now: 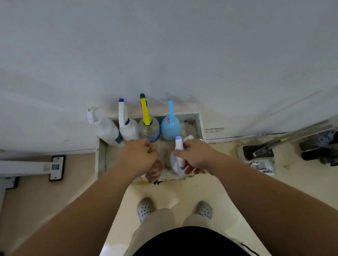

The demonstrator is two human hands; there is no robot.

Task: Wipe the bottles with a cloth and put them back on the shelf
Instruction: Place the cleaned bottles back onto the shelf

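Right hand [196,156]: gripping the blue-tipped spray bottle [177,162] by its neck, over the shelf's [200,124] front right.
Left hand [139,156]: fingers curled over the shelf's front; can't tell if it holds anything.
Back row: 4 more, the white bottle [103,128], blue-capped bottle [127,125], yellow-trigger bottle [149,128] and light blue bottle [171,127].

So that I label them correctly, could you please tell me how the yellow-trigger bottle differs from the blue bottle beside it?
The yellow-trigger bottle has a clear body with a blue label; the blue bottle is opaque pale blue. The first has a yellow trigger tipped green; the second's trigger is pale blue. Both stand upright in the back row of the shelf.
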